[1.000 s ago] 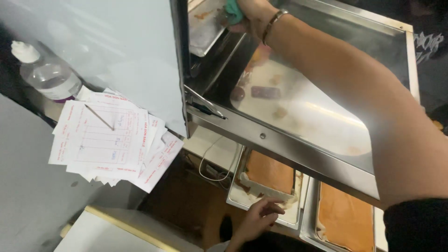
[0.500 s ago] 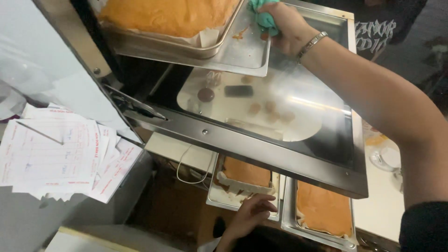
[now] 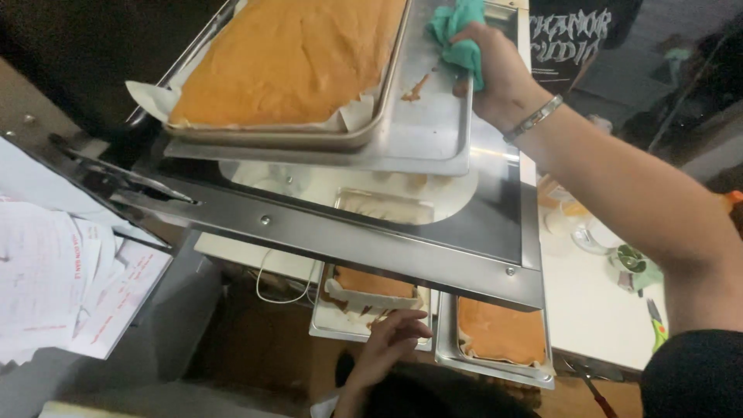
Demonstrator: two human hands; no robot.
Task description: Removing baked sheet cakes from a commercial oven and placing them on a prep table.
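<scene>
The right hand [image 3: 495, 70] sat at about one o'clock in the head view, fingers curled tight around a bunched teal cloth [image 3: 458, 35] and, through it, pinching the far right edge of a flat metal tray [image 3: 433, 128]. That tray ran its long axis from about eleven o'clock to five o'clock, and the hand gripped it at its right edge, so the whole load lay to the hand's nine o'clock side. On the flat tray rested a deeper baking pan [image 3: 271, 139] lined with paper and filled with a golden sponge cake [image 3: 290, 58]; the cake took up most of the pan, well to the left of the gripping fingers. A brown smear marked the bare tray between pan and cloth.

The left hand was not in view, so I could not tell its state.

Below the tray the oven door [image 3: 348, 240] hung open and level, its glass panel directly under the load and its steel front edge at six o'clock. Past that edge, lower down, two more pans of cake [image 3: 499, 333] sat side by side, and another person's hand [image 3: 391, 340] reached up from six o'clock toward the left one. Loose paper slips [image 3: 70, 294] lay at eight o'clock; a white desk [image 3: 588, 310] with small green items stood at four o'clock.
</scene>
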